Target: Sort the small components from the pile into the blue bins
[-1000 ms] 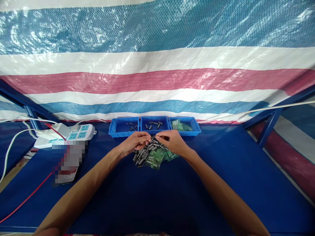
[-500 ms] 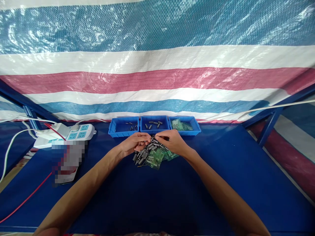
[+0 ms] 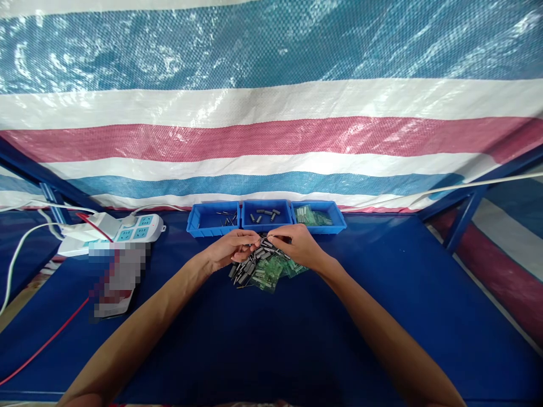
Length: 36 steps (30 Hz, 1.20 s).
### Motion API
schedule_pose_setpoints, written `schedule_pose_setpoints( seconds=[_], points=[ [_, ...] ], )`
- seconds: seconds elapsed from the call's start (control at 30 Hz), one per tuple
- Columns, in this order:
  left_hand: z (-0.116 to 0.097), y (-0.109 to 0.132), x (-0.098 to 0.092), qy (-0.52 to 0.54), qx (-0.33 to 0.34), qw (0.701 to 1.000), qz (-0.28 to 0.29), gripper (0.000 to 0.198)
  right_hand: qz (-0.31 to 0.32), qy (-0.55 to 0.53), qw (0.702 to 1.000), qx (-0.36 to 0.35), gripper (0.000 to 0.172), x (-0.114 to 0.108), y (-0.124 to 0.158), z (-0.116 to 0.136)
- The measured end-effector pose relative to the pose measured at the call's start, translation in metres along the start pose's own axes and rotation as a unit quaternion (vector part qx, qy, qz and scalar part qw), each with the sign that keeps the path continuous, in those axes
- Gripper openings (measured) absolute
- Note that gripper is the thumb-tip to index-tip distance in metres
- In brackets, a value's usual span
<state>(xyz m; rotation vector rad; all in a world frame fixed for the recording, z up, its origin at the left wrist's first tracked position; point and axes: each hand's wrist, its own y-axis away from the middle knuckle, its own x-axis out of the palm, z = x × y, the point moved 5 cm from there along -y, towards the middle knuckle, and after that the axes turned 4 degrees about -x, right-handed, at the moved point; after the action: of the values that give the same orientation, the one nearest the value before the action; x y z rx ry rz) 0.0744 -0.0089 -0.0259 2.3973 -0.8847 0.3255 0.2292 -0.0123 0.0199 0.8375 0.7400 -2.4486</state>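
Note:
My left hand (image 3: pixel 231 249) and my right hand (image 3: pixel 297 245) meet over a pile of small grey cylindrical parts (image 3: pixel 245 270) and green circuit boards (image 3: pixel 269 274) on the blue table. Both hands are pinched, fingertips nearly touching, on a small thin part between them that I cannot make out. Behind the pile stand three blue trays: the left tray (image 3: pixel 202 226) holds thin pins, the middle tray (image 3: pixel 246 213) several grey parts, the right tray (image 3: pixel 337 223) green boards.
A white power strip (image 3: pixel 136 227) with white and red cables lies at the left, beside a blurred object (image 3: pixel 116 277). A striped tarpaulin (image 3: pixel 271 124) hangs behind the table. Blue frame struts (image 3: pixel 464 217) stand at the right.
Both hands stay over the pile; the fingertips have shifted only slightly.

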Motion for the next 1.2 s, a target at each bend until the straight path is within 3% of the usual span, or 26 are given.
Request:
schedule_pose_setpoints(
  seconds=[1.2],
  points=[
    [-0.0099,0.0035,-0.0021,-0.046,0.036,0.998,-0.038,0.027,-0.01,-0.02,1.0,0.01,0.034,0.0003,-0.0005,0.0017]
  ],
)
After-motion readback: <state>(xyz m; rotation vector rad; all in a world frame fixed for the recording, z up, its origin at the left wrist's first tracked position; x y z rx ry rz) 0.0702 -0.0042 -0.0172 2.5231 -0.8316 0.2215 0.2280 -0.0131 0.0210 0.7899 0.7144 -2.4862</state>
